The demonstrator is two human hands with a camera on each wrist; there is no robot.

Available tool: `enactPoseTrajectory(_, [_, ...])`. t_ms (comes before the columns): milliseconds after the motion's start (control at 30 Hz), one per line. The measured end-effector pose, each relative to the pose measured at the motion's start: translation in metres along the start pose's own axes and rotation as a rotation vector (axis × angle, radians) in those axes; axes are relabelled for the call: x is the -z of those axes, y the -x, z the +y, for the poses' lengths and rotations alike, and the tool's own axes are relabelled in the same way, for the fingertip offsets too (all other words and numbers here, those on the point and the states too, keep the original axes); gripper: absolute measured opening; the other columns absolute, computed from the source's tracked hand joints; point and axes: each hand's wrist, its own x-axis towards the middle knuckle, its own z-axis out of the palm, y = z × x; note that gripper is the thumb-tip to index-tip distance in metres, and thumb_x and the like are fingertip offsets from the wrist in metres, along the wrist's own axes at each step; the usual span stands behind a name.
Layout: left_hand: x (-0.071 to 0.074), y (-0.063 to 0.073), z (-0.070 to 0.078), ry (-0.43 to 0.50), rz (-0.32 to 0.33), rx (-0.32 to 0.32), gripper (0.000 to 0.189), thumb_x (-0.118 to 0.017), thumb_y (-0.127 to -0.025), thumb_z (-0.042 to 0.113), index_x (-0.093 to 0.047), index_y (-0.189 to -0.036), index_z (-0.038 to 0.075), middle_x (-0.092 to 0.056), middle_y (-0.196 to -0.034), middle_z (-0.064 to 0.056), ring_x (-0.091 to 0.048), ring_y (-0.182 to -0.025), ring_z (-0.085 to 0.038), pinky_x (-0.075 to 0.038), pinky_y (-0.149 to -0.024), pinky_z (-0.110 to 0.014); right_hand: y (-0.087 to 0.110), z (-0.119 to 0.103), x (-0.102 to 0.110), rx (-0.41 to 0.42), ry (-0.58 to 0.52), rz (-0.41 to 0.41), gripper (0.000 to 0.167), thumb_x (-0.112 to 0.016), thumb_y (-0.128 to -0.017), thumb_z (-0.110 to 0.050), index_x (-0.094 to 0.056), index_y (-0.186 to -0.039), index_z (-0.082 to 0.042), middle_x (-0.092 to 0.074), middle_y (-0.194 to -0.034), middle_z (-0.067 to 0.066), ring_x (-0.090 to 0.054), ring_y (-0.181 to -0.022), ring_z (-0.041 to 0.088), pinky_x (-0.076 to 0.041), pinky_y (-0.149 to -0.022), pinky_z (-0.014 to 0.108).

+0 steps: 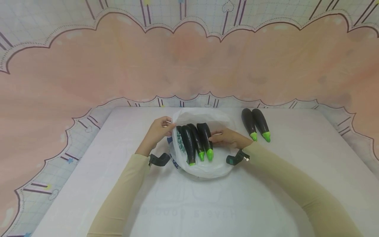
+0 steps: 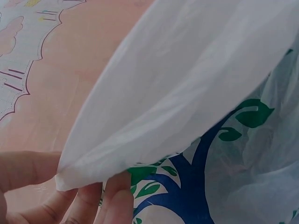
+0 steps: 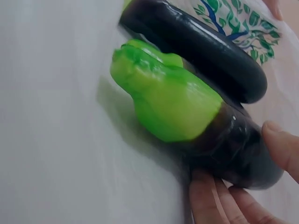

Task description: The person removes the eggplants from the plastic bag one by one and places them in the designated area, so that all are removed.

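Observation:
Several dark eggplants with bright green stem ends lie side by side on a white plastic bag (image 1: 220,169). My right hand (image 1: 229,137) holds the rightmost eggplant (image 1: 205,138); in the right wrist view its thumb and fingers are on either side of that eggplant's dark body (image 3: 233,149). Another eggplant (image 3: 201,46) lies beside it. With my left hand (image 1: 158,131) I pinch the bag's left edge; the left wrist view shows the thin white plastic (image 2: 154,107) between thumb and fingers. A blue and green tree print (image 2: 194,175) is on the bag.
Two more eggplants, a left one (image 1: 249,124) and a right one (image 1: 261,124), lie close together at the back right, beyond my right wrist. Under everything is a white table (image 1: 88,184). A peach patterned cloth (image 1: 189,65) hangs behind.

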Motion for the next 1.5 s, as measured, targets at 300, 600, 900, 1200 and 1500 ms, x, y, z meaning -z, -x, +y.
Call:
enactPoseTrajectory(300, [0.0,0.0,0.0,0.005,0.003,0.003,0.033,-0.054,-0.095,0.022,-0.053,-0.118,-0.002,-0.061,-0.119,-0.023,-0.065,-0.099,-0.032,-0.056,-0.089,-0.039,0.001,-0.005,-0.008,-0.048,0.124,0.13,0.053,-0.064,-0.088,-0.015,-0.043,-0.131,0.008,-0.062,-0.105,0.01,-0.06,-0.086,0.009,-0.05,-0.092,0.027])
enactPoseTrajectory(600, [0.001,0.0,-0.002,-0.002,0.007,0.005,0.033,-0.054,-0.095,0.022,-0.053,-0.118,-0.001,-0.061,-0.119,-0.023,-0.066,-0.099,-0.033,-0.056,-0.089,-0.039,0.014,-0.003,-0.004,-0.024,0.222,0.092,0.057,-0.071,-0.082,-0.022,-0.051,-0.127,0.007,-0.064,-0.119,0.017,-0.061,-0.104,0.019,-0.045,-0.104,0.036])
enactPoseTrajectory(900, [0.0,-0.001,-0.002,-0.004,0.006,-0.007,0.032,-0.054,-0.096,0.02,-0.053,-0.119,-0.002,-0.061,-0.117,-0.023,-0.065,-0.099,-0.033,-0.056,-0.088,-0.038,0.026,-0.001,-0.002,-0.008,0.175,0.041,0.06,-0.065,-0.087,-0.017,-0.04,-0.135,0.011,-0.05,-0.135,0.026,-0.052,-0.124,0.034,-0.039,-0.109,0.042])
enactPoseTrajectory(1200, [0.0,-0.001,-0.003,-0.005,0.004,-0.01,0.033,-0.054,-0.095,0.022,-0.053,-0.119,-0.002,-0.061,-0.117,-0.023,-0.065,-0.1,-0.033,-0.056,-0.088,-0.038,0.032,-0.006,0.005,0.065,0.208,0.067,0.063,-0.062,-0.09,-0.013,-0.032,-0.142,0.005,-0.049,-0.136,0.025,-0.051,-0.125,0.035,-0.036,-0.111,0.045])
enactPoseTrajectory(1500, [0.0,0.0,-0.002,-0.023,0.008,-0.009,0.032,-0.054,-0.096,0.021,-0.053,-0.119,-0.001,-0.061,-0.118,-0.023,-0.065,-0.101,-0.033,-0.056,-0.089,-0.039,0.036,-0.01,0.013,0.104,0.267,0.129,0.062,-0.066,-0.087,-0.014,-0.038,-0.141,-0.001,-0.047,-0.138,0.024,-0.048,-0.127,0.037,-0.034,-0.112,0.048])
